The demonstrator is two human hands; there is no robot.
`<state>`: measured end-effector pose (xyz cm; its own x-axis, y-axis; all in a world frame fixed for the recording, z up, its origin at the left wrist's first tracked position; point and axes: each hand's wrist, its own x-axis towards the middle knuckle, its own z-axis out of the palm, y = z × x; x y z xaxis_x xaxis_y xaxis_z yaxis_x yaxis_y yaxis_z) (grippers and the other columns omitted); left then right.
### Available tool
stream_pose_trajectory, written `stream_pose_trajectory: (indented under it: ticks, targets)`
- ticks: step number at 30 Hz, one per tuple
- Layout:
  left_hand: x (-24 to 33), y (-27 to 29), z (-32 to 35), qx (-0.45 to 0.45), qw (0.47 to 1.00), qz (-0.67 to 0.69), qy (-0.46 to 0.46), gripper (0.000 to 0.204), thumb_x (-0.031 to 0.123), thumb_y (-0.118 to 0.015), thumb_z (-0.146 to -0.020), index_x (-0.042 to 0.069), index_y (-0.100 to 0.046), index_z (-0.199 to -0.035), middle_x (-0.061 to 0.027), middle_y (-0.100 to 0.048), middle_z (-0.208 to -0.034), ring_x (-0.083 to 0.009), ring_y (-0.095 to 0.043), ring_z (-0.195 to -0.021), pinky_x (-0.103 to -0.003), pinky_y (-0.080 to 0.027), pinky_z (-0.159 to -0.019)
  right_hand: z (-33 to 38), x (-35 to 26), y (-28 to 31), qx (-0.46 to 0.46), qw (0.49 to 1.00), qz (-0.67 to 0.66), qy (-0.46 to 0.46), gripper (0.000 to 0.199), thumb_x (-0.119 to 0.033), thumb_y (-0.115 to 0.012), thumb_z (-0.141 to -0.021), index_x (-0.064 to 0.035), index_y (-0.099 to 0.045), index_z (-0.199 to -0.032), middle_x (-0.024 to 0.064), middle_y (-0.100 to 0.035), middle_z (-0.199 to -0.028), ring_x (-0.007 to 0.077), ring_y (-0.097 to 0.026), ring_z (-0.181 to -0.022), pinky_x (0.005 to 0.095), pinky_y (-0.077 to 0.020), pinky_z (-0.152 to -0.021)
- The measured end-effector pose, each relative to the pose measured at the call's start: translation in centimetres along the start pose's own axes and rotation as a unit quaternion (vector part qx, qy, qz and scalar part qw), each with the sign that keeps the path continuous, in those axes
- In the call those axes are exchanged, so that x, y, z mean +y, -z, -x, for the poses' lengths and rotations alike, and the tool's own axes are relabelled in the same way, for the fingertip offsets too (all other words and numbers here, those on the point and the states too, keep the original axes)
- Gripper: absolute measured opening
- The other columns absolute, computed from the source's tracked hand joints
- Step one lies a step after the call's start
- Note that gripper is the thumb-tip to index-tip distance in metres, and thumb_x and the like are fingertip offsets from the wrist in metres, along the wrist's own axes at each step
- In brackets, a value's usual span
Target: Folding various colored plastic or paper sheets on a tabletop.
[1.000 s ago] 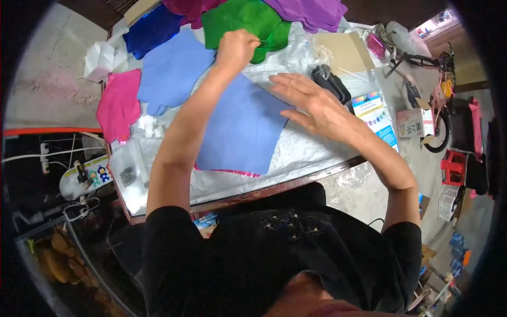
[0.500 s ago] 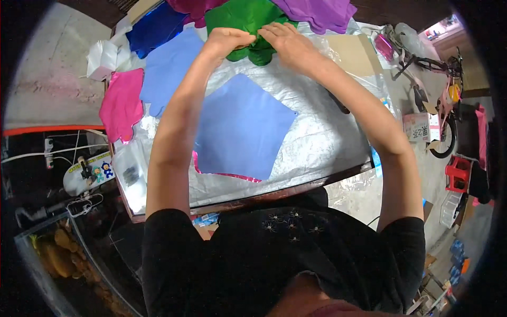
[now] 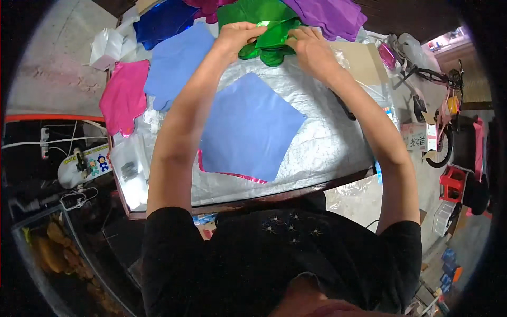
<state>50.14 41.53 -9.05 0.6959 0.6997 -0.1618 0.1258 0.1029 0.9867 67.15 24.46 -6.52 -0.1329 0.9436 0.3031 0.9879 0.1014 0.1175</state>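
At the table's far side lies a stack of shiny green foil pieces point(image 3: 251, 11) with rounded lobes along the near edge. My left hand point(image 3: 237, 39) pinches the left part of a green foil piece point(image 3: 277, 34) between thumb and fingers. On its right side my right hand point(image 3: 312, 52) has its fingers closed on the same foil, which is partly lifted and bent over the stack. Between my forearms, nearer me, a matte periwinkle-blue five-sided piece point(image 3: 251, 127) lies flat, with a shiny pink edge point(image 3: 232, 176) showing beneath it.
Around the silver-covered table point(image 3: 311, 153) lie stacks of purple pieces point(image 3: 335, 16), dark blue foil point(image 3: 163, 24), light blue pieces point(image 3: 179, 61) and pink foil point(image 3: 127, 92). A white folded-paper box point(image 3: 105, 48) stands at the left. A bicycle point(image 3: 449, 105) and red stool point(image 3: 452, 184) are at the right.
My hands have moved apart, the right one going right. The green foil between them is now lifted and spread. The whole view has shifted slightly.
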Motion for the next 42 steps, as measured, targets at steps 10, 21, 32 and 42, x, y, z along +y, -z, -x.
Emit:
stream_pose_trajectory:
  ticks: [10, 21, 32, 42]
  targets:
    - [5.8, -0.7, -0.6, 0.091, 0.929, -0.302, -0.194, 0.019, 0.014, -0.08, -0.084, 0.008, -0.075, -0.101, -0.0002, -0.072, -0.088, -0.0105, -0.067, -0.077, -0.025, -0.053, -0.07, -6.4, -0.2, -3.5, -0.058, 0.994, -0.078, -0.049, 0.027, -0.021, -0.06, -0.095, -0.0008, -0.066, -0.112, 0.0189, -0.063, -0.124, 0.0385, -0.057, -0.119, 0.0478, -0.0445, -0.102]
    - [18.3, 8.3, -1.6, 0.282, 0.857, -0.295, -0.316, 0.017, 0.019, -0.074, -0.087, 0.002, -0.075, -0.089, -0.0051, -0.072, -0.077, -0.0116, -0.062, -0.068, -0.031, -0.05, -0.061, -7.8, 0.2, -4.6, -0.062, 0.984, -0.149, -0.075, 0.071, -0.059, -0.067, -0.089, -0.0027, -0.053, -0.13, 0.0192, -0.058, -0.137, 0.0403, -0.052, -0.13, 0.0562, -0.0442, -0.101]
    - [15.0, 6.2, 17.9, 0.023, 0.888, -0.279, -0.363, 0.011, 0.004, -0.064, -0.09, 0.002, -0.071, -0.099, -0.0036, -0.072, -0.085, -0.0131, -0.067, -0.077, -0.03, -0.054, -0.07, -5.9, -3.8, 1.4, -0.008, 0.789, -0.58, -0.2, 0.029, -0.023, -0.058, -0.102, 0.0045, -0.065, -0.11, 0.0147, -0.071, -0.1, 0.0258, -0.07, -0.088, 0.038, -0.0578, -0.076]
    - [-1.7, 4.8, 27.1, -0.111, 0.786, -0.472, -0.383, 0.036, -0.004, -0.063, -0.078, 0.009, -0.074, -0.109, -0.0064, -0.073, -0.117, -0.0274, -0.056, -0.13, -0.04, -0.043, -0.11, 8.4, -7.4, 4.2, -0.181, 0.453, -0.812, -0.32, 0.044, -0.034, -0.065, -0.099, 0.0018, -0.063, -0.124, 0.0134, -0.068, -0.124, 0.0232, -0.068, -0.108, 0.0367, -0.0564, -0.09]
